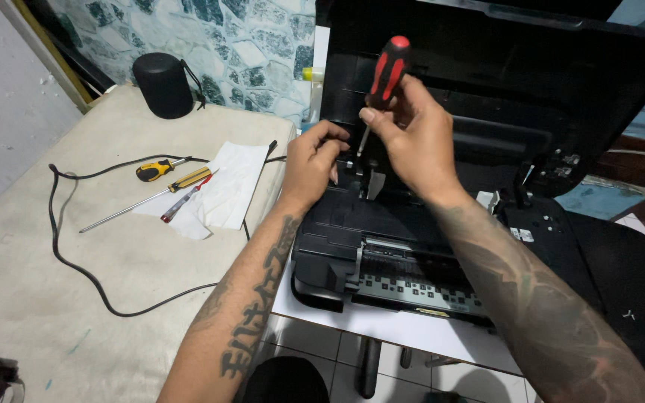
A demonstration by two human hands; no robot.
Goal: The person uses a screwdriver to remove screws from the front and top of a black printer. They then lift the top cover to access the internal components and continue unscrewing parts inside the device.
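Right hand [412, 138] wrapped round red-black screwdriver [387, 71], upper centre, held upright so tip drops into open black printer [412, 246]. Left hand [315, 160] pinches part beside tip, steadying it. Spare screwdrivers [166, 179] parked on tissue [225, 186], left.

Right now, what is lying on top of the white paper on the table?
On the white paper lie a long yellow-handled screwdriver and a small red-handled tool. A yellow-and-black screwdriver lies just beside its edge. Anything under the paper is covered.

Both tattooed forearms stretched forward, wrists close together; left hand [313, 160] curled with fingertips pinching downward, right hand [410, 130] raised higher, fingers wrapped in a fist.
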